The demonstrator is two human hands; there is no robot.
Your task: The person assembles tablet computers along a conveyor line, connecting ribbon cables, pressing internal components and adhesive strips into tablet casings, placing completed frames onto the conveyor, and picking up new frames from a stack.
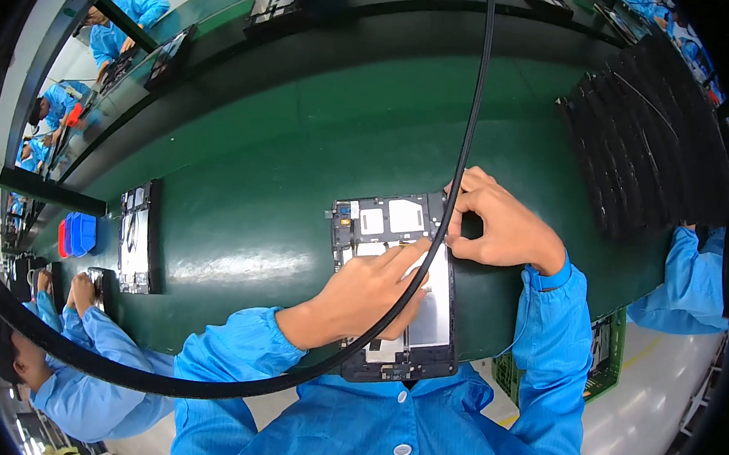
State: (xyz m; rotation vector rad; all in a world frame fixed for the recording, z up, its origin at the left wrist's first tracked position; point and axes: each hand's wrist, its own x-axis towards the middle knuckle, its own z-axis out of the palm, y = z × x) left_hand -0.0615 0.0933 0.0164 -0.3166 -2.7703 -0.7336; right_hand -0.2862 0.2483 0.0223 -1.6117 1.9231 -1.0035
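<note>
The opened tablet point(435, 313) lies on the green worktable point(251, 152), right before the worker. The left hand point(359, 299) rests across its exposed innards, best kept light; the right hand point(504, 225) curls thumb toward forefinger at the top corner. Whether either's fingers clamp anything, I can't tell.

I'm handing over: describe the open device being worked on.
Find the near edge of the green table. The open device there is black-framed with silvery panels. Unlike the similar unit farther left, it has the left hand over it and the right hand at its upper right corner.
</note>
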